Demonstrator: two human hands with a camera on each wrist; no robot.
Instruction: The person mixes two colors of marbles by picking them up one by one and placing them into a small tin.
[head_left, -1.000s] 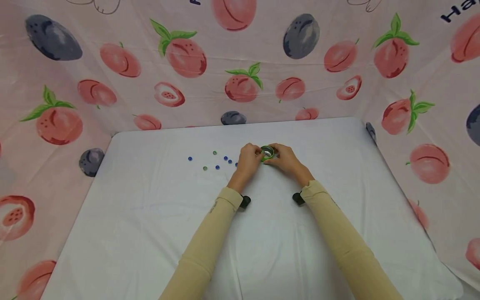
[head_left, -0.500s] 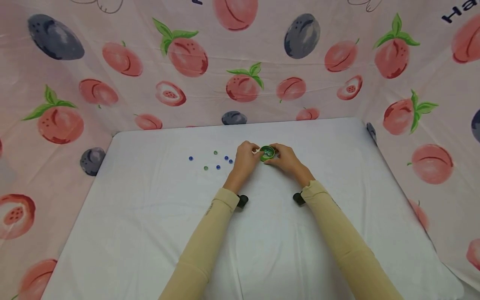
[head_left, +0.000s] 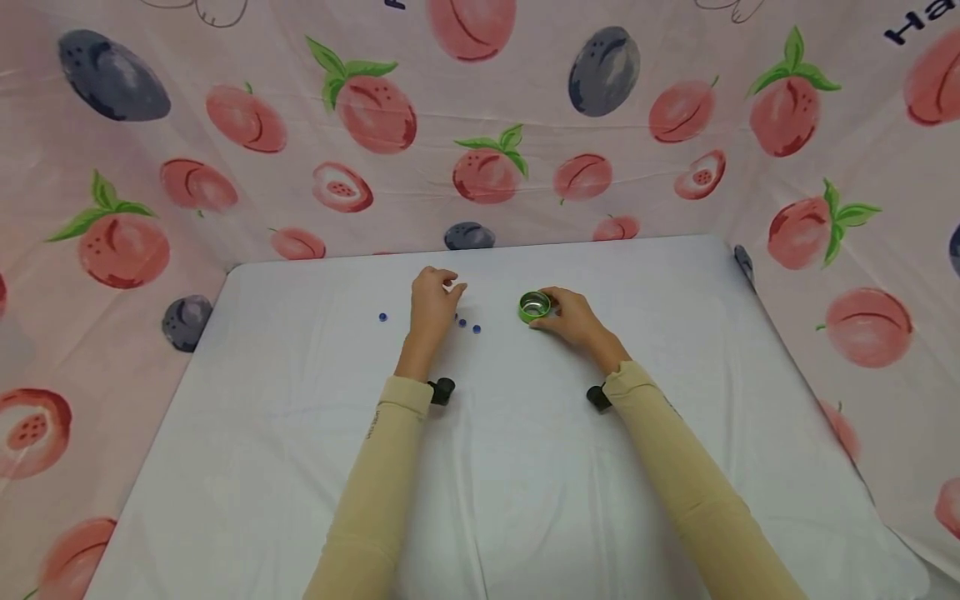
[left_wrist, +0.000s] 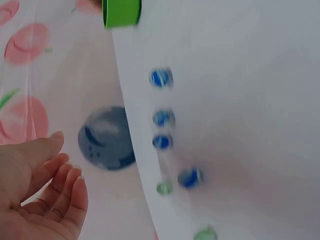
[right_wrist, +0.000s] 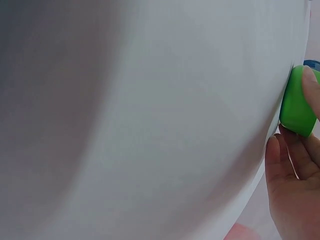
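My right hand (head_left: pixel 576 320) grips a small round green tin (head_left: pixel 525 317) at its right side, thumb and fingers on its wall. The tin's open top faces up and its inside looks silvery; in the right wrist view the thumb presses on the green wall (right_wrist: pixel 298 102). To the left, my left hand (head_left: pixel 431 305) is raised over scattered glass marbles, its fingers loosely bent with nothing between them. The left wrist view shows several blue marbles (left_wrist: pixel 161 78) and two green marbles (left_wrist: pixel 164 188). From the head, the left hand hides the green ones and some blue.
A white cloth (head_left: pixel 540 483) covers the table. One blue marble (head_left: pixel 382 317) lies apart at the far left of the group. Behind and at both sides hangs a pink fruit-print curtain (head_left: pixel 525 225). A dark wrist camera (head_left: pixel 442 392) sits at the left cuff.
My left hand has left the tin's rim and moved left, over the marbles. The right hand has stayed in place, still gripping the tin.
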